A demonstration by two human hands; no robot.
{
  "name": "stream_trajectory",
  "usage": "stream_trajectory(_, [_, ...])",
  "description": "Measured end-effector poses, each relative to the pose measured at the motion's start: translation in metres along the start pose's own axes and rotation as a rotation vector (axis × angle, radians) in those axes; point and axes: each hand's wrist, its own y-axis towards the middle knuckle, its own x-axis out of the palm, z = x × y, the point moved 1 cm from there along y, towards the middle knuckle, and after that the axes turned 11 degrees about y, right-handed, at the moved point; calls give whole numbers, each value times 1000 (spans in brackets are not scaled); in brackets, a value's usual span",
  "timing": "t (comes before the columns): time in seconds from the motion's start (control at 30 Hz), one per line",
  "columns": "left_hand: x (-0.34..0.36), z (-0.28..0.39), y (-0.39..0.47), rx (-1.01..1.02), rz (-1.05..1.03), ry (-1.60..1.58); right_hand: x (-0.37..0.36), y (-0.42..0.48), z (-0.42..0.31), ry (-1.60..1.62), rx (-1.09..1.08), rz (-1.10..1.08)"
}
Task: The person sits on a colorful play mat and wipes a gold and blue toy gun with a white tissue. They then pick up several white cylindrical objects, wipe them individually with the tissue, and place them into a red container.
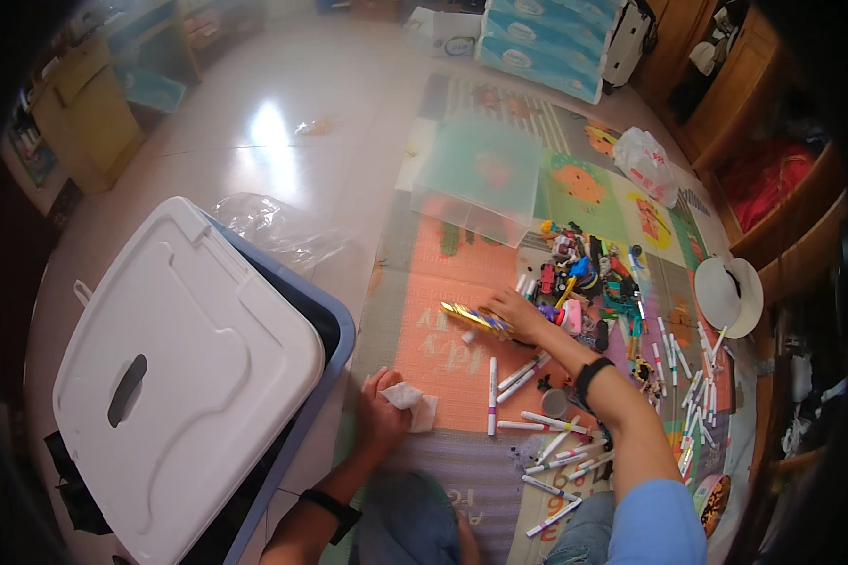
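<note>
My right hand [516,316] grips a shiny gold and blue packet [475,318] above the orange part of a foam play mat [434,279]. Low at the mat's left side, my left hand [384,417] holds a crumpled white tissue [411,404]. A heap of small mixed toys [583,272] lies just beyond my right hand, with a red toy car [548,277] and a pink toy [572,316] in it. White-barrelled markers [492,395] are scattered below and right of that hand. A small round grey lid or cup [555,403] sits among them.
At left stands a blue storage bin [343,321] under a tilted white lid [205,381]. A clear plastic box [480,173] rests on the mat's upper part. Crumpled clear film [275,229] lies on the floor. At right are a white plastic bag [645,164], a pale hat [721,300] and open wooden cabinets.
</note>
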Motion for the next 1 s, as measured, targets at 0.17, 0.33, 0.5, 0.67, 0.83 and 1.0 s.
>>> stream_trajectory(0.17, [-6,-3,-1,62,1,62,-57,-103,-10,-49,52,-241])
stream_trajectory(0.33, [-6,4,1,126,8,62,-110,-158,-11,-53,294,-226])
stream_trajectory(0.5, [-11,2,2,98,9,65,-101,-56,5,434,526,582])
stream_trajectory(0.67, [-8,2,4,70,-10,3,-73,22,105,401,809,1014])
stream_trajectory(0.83, [-7,4,5,52,-37,-7,-36,58,152,484,1071,1147])
stream_trajectory(1.0, [-11,5,2,126,-33,163,-45,62,151,821,1160,1063])
